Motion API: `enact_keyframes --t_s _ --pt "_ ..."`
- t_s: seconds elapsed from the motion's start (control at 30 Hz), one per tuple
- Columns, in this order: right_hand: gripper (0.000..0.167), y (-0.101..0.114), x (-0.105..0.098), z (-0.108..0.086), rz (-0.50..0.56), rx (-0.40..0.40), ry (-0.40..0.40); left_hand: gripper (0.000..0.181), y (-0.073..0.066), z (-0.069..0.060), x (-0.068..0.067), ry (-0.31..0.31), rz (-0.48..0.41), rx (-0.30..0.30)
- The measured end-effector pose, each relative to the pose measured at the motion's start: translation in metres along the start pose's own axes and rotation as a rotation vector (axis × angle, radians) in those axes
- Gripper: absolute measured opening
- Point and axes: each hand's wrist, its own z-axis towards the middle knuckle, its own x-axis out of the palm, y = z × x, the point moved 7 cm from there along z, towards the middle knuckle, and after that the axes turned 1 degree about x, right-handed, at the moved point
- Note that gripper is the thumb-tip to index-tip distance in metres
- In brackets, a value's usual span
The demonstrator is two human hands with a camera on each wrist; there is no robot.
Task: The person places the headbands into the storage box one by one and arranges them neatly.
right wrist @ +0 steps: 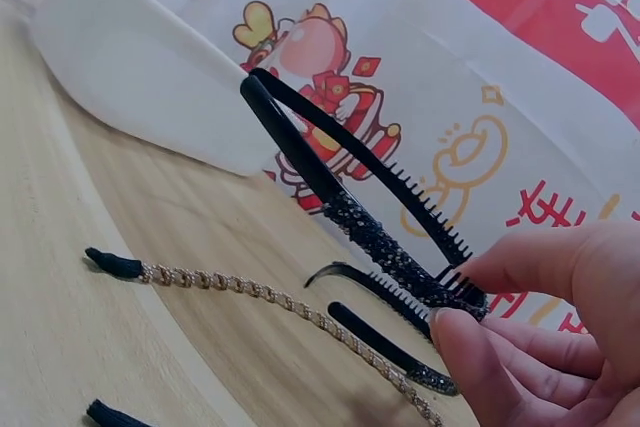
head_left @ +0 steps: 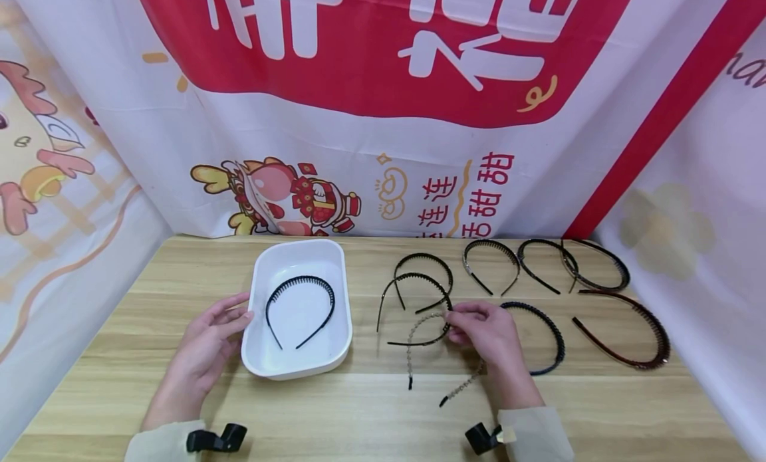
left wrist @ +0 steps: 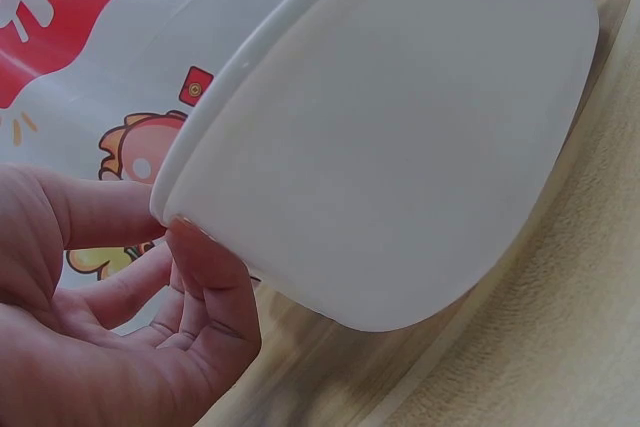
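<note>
Far left, the left hand [head_left: 206,339] has the near rim of the tray [head_left: 299,261] pinched between thumb and finger, barely parted. Inside the tray, one black band [head_left: 301,278], tips toward the wearer. Now, just right of the tray and well apart from it, the held band [right wrist: 375,245]: curve to the right, tips pointing left, traywards! The right hand [head_left: 485,332], nearer by far, pinches that curve, thumb against fingers. Gold band [right wrist: 250,289] below; brown band [head_left: 663,336] far right.
</note>
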Motion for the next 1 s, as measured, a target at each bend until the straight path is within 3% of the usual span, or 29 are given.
enact_keyframes --t_s 0.37,1.0 --pt "0.038 0.005 0.008 -0.006 0.030 -0.029 -0.021 0.047 0.001 -0.002 0.001 -0.001 -0.013 0.015" --pt "0.029 0.041 0.042 0.001 -0.105 -0.144 0.003 0.058 0.000 0.001 -0.001 -0.017 0.021 0.003"
